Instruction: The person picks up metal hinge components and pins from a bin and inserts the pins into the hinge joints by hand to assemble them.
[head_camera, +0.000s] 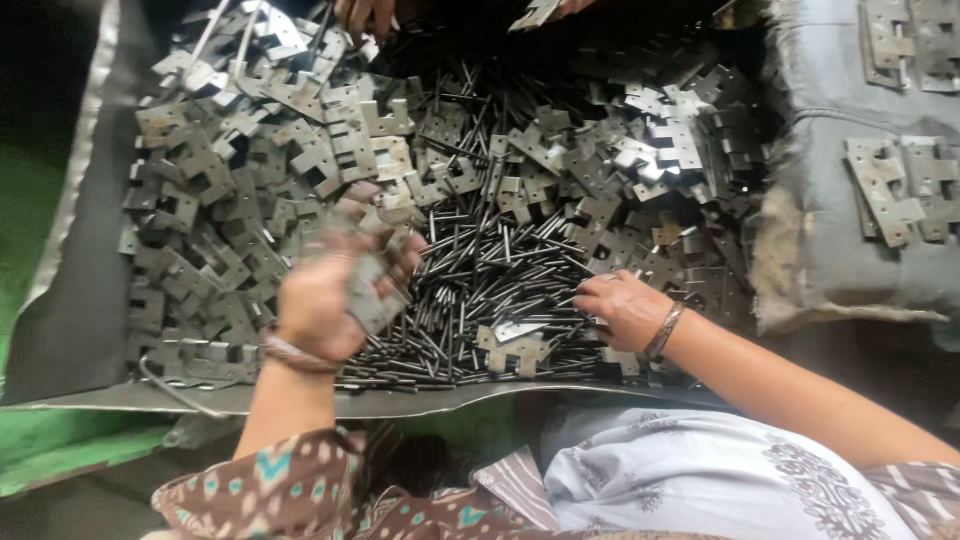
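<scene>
From my seat I watch the left hand (325, 300) raised a little over the near-left of the heap, fingers closed around a grey hinge leaf (372, 295); the hand is blurred, so I cannot tell how the leaf sits in the grip beyond its flat face showing under the fingers. The right hand (622, 305) lies low at the near-right edge of the dark steel pins (490, 270), fingertips curled down into them; whether it has a pin pinched I cannot tell.

The pins fill the middle of the metal tray (90, 330), between the two hands, and most run with their long axis from near to far, some slanting to the right. So they lie to the right of the held leaf and just left of the right hand, which is the nearer one and touching them.

Loose hinge leaves (230, 200) pile left and far right. Assembled hinges (895, 190) rest on grey cloth (830, 270) at right. Another person's hand (365, 15) shows at the far edge.
</scene>
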